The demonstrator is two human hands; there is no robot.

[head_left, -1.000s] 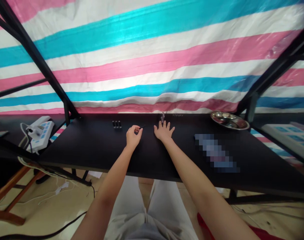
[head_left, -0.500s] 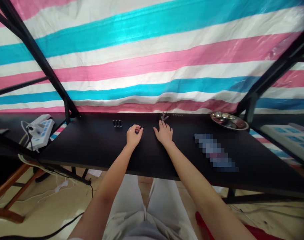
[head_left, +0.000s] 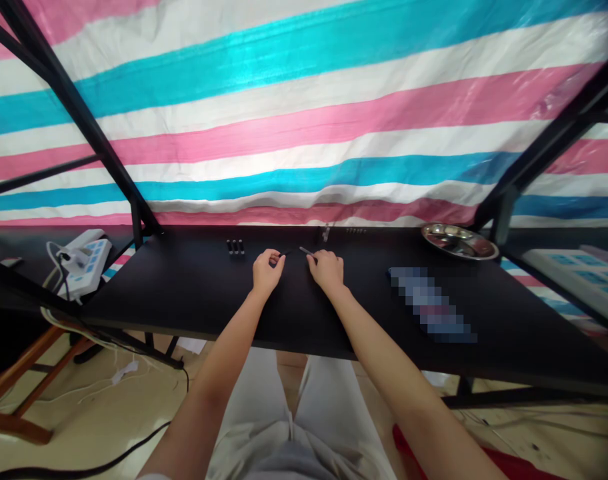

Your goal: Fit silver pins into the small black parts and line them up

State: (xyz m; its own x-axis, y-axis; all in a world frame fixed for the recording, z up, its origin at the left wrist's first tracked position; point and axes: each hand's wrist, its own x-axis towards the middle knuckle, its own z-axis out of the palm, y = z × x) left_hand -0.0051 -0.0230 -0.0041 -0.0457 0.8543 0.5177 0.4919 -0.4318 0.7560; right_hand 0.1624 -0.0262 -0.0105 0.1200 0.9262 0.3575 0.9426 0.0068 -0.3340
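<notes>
Over the middle of the black table (head_left: 184, 287), my left hand (head_left: 267, 275) is closed in a pinch on a small thin dark piece (head_left: 287, 253). Facing it, my right hand (head_left: 328, 272) pinches a small grey stick-like piece (head_left: 305, 250), its tip pointing left toward the dark piece; the two pieces are apart. Beyond the right hand, near the back edge, lies another small grey piece (head_left: 326, 233). Three short dark cylinders with pale ends (head_left: 235, 247) stand in a row left of my left hand. Several tiny pieces (head_left: 356, 231) line the back edge.
A round shiny metal dish (head_left: 459, 243) sits at the back right. In front of it is a pixelated blue item (head_left: 429, 305). White power strips (head_left: 87, 265) lie on side tables. Black frame posts (head_left: 109, 160) and a striped sheet (head_left: 304, 133) rise behind.
My right hand has gone from spread fingers by the grey pieces to a pinch, taking one grey piece and drawing it slightly back toward my left hand. The left hand has barely moved.
</notes>
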